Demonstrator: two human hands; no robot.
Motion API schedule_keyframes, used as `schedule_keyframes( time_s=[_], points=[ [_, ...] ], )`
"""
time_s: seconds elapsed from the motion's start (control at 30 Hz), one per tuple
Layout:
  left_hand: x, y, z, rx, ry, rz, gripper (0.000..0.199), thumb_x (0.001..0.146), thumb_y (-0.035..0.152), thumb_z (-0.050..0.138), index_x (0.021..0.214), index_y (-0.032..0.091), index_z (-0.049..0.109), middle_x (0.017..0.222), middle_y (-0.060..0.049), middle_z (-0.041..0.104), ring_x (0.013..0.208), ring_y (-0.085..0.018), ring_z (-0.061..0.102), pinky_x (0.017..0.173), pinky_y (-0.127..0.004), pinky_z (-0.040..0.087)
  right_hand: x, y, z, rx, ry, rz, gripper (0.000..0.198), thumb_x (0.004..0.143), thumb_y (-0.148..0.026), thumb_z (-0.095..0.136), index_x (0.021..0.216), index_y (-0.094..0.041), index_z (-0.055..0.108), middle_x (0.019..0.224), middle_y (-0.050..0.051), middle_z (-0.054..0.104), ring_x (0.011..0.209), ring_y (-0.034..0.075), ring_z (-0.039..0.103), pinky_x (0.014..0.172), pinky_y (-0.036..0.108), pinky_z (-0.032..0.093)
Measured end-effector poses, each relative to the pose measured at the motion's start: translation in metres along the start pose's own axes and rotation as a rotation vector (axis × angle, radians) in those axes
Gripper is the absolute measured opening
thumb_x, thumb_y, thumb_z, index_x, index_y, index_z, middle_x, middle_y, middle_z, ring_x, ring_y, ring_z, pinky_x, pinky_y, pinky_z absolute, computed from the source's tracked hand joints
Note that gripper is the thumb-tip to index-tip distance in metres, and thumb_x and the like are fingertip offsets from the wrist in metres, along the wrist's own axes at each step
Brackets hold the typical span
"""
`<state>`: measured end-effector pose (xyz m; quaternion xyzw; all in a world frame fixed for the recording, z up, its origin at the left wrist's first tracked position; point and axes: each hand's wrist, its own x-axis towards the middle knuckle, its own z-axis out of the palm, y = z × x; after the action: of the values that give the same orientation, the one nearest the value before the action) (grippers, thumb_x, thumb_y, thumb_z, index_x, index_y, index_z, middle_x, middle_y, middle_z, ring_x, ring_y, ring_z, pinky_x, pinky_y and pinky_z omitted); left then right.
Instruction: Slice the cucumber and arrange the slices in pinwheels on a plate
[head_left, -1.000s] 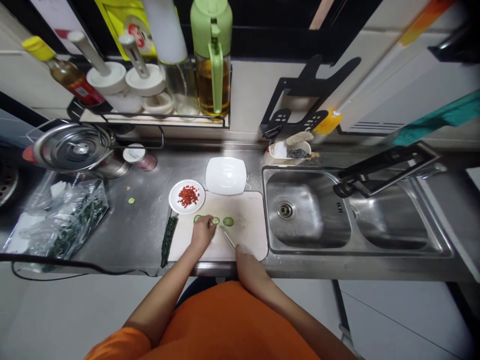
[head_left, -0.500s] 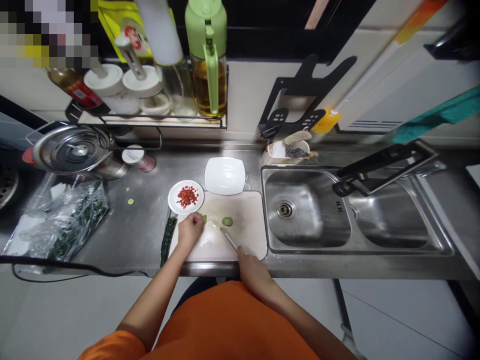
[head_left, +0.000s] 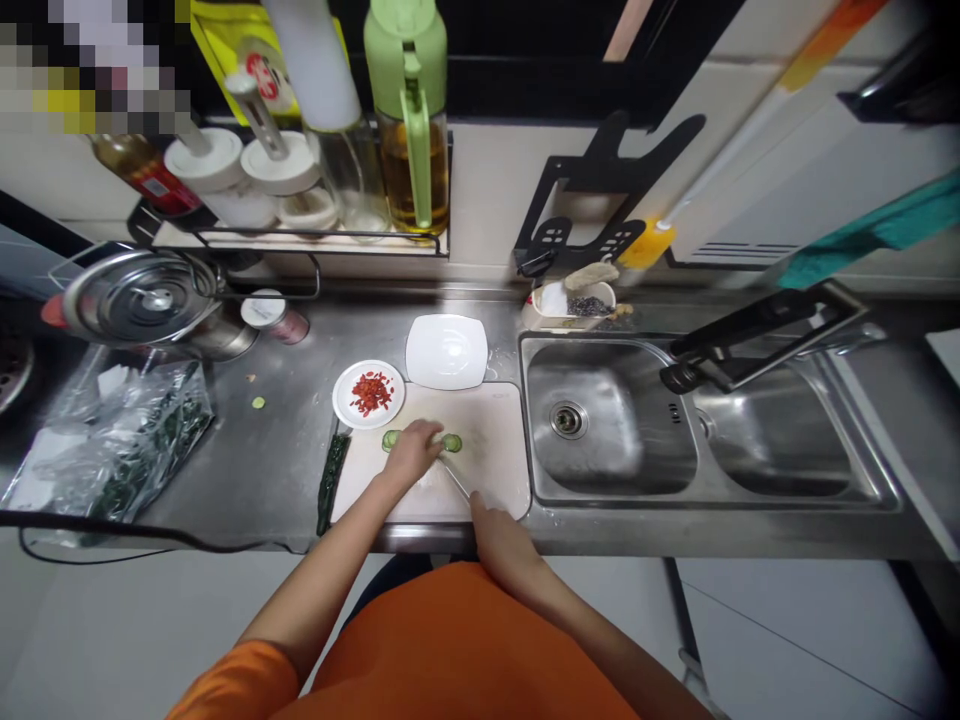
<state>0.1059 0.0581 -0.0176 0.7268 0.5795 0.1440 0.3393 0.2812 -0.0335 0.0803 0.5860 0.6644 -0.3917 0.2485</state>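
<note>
My left hand (head_left: pixel 415 452) is over the middle of the white cutting board (head_left: pixel 495 420), thumb and fingers closed at the left edge of some green cucumber slices (head_left: pixel 453 442). To the left of that hand, more cucumber slices (head_left: pixel 390 440) lie on the board. In my right hand (head_left: pixel 501 537) is a knife (head_left: pixel 456 482), held low over the board with its tip close to my left fingers. A long, dark green, bumpy vegetable (head_left: pixel 332 485) rests along the board's left edge. Small red pieces (head_left: pixel 373 393) fill the middle of a round white plate (head_left: pixel 343 402).
Behind the board stands a white square dish (head_left: pixel 446 350). A double steel sink (head_left: pixel 615 420) lies to the right. At left are a plastic bag of dark greens (head_left: pixel 142 450), a lidded pot (head_left: pixel 150 300) and a small jar (head_left: pixel 276 318). A bottle rack (head_left: pixel 300 240) hangs above.
My left hand has moved right, from the board's left part to the slices in the middle. Cucumber slices now show lying where it was. My right hand with the knife has barely moved.
</note>
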Motion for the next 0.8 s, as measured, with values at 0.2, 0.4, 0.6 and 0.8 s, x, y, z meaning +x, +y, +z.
schedule_keyframes(
  time_s=[0.2, 0.4, 0.6, 0.8],
  points=[
    [0.018, 0.014, 0.002, 0.059, -0.192, -0.018, 0.020, 0.073, 0.015, 0.057, 0.092, 0.019, 0.063, 0.088, -0.004, 0.056, 0.080, -0.016, 0.055, 0.073, -0.026, 0.042, -0.002, 0.002, 0.001, -0.013, -0.001, -0.001, 0.047, 0.084, 0.000, 0.029, 0.129, -0.011, 0.036, 0.097, 0.018, 0.066, 0.096, 0.028, 0.063, 0.072, 0.035, 0.048],
    [0.017, 0.018, 0.001, 0.014, -0.171, -0.037, 0.010, 0.070, 0.012, 0.056, 0.077, 0.018, 0.060, 0.078, -0.002, 0.057, 0.073, -0.014, 0.053, 0.067, -0.024, 0.039, -0.003, 0.005, 0.002, -0.014, 0.007, -0.006, 0.047, 0.082, 0.000, 0.034, 0.128, -0.012, 0.037, 0.097, 0.018, 0.065, 0.094, 0.028, 0.064, 0.072, 0.034, 0.048],
    [0.008, 0.014, -0.008, 0.009, -0.139, -0.177, 0.012, 0.073, 0.012, 0.050, 0.073, 0.019, 0.059, 0.068, 0.001, 0.060, 0.063, -0.013, 0.051, 0.061, -0.023, 0.034, -0.003, 0.007, -0.002, -0.011, 0.009, -0.023, 0.047, 0.084, -0.002, 0.031, 0.130, -0.011, 0.037, 0.097, 0.019, 0.065, 0.095, 0.027, 0.063, 0.072, 0.033, 0.047],
    [0.004, 0.002, -0.014, 0.141, -0.066, -0.200, 0.012, 0.076, 0.016, 0.050, 0.078, 0.021, 0.060, 0.072, -0.001, 0.060, 0.068, -0.015, 0.053, 0.063, -0.025, 0.035, 0.002, 0.009, 0.000, 0.000, 0.001, -0.037, 0.051, 0.083, -0.001, 0.031, 0.133, -0.012, 0.034, 0.098, 0.018, 0.065, 0.094, 0.024, 0.063, 0.072, 0.030, 0.045]
  ],
)
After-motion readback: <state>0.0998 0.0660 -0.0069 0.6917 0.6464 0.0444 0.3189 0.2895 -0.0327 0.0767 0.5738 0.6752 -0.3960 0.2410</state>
